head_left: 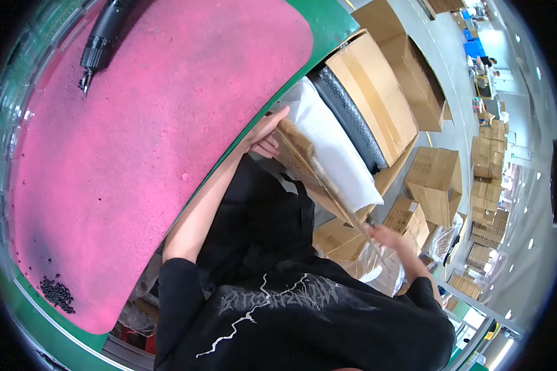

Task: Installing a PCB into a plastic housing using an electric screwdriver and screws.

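My left hand is closed over the upper end of the raised flap of an open cardboard box, thumb on top and fingers folded below. At the flap's lower end, my right hand is closed on the edge, slightly blurred. A small dark thing shows by its fingertips; I cannot make out what it is. Inside the box, white foam wrapping lies against the flap. Beside it stand dark items in bubble wrap.
On my left, a green worktop carries a pink mat. An electric screwdriver reaches over the mat, and small black screws lie in a pile. Other cardboard boxes stand on the floor to the right.
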Available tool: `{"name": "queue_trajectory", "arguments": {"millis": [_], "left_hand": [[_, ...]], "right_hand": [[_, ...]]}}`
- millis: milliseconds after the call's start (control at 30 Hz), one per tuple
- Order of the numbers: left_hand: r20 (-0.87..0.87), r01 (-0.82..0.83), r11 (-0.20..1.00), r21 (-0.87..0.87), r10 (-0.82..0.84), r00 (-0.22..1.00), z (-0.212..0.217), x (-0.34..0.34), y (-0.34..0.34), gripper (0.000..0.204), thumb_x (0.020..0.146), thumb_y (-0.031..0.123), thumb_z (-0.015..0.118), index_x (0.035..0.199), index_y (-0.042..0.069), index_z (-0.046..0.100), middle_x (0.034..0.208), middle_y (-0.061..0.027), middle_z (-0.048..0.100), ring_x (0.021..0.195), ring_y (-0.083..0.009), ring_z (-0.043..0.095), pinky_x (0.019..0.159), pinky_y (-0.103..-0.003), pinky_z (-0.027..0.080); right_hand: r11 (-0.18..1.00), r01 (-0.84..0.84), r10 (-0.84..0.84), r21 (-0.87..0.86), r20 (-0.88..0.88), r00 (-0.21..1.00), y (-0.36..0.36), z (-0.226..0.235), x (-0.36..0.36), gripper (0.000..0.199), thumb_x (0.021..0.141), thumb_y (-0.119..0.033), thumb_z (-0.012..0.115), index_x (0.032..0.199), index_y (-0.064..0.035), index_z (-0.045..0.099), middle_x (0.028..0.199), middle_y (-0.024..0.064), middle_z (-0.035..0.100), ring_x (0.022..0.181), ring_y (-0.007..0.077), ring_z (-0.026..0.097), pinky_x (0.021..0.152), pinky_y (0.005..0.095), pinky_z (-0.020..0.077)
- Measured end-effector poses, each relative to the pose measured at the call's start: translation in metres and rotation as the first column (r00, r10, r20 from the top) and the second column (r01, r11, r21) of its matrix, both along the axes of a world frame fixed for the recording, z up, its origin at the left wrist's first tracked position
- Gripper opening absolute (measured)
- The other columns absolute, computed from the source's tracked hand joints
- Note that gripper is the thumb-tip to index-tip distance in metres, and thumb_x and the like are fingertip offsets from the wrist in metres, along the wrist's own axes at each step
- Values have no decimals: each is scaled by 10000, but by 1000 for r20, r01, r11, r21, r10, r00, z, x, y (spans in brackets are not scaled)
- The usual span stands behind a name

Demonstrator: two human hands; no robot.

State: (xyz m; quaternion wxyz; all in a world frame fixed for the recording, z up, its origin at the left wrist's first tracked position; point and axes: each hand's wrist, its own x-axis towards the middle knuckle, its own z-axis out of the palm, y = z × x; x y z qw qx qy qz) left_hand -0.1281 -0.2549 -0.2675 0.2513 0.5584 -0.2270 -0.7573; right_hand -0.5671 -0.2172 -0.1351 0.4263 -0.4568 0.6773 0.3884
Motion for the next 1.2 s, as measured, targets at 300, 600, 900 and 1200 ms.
{"name": "queue_trajectory", "arguments": {"millis": [300,600,900,1200], "left_hand": [[-116,-335,935,-116,322,939,2,-21,9,133,708,147,563,752,21,573,657,-107,550,583,-209,574,525,-341,474],[13,-39,632,-774,79,997,12,-19,-74,395,792,132,665,1140,-34,581,982,-148,670,849,-225,646,774,-356,500],[568,386,449,-806,403,717,-66,1,37,384,828,228,671,1113,-18,598,973,-162,678,901,-263,646,822,-400,483],[629,490,506,-709,768,117,-78,27,15,283,829,226,660,982,-7,612,847,-158,651,798,-291,630,760,-421,480]], "right_hand": [[403,812,-802,-423,264,536,74,-147,-126,487,976,-445,442,1244,-51,543,1162,116,632,978,260,632,864,410,511],[-192,677,-297,-711,699,650,21,-48,-74,563,1005,-443,381,1338,6,454,1307,163,540,1128,271,560,987,381,436],[873,295,-212,-388,244,946,5,-56,-115,353,992,-297,508,1054,41,584,833,90,650,722,154,622,630,317,495],[158,957,-468,-241,835,288,-153,-184,0,542,961,-571,412,1214,-105,527,1269,164,501,1128,279,517,912,429,461]]}}
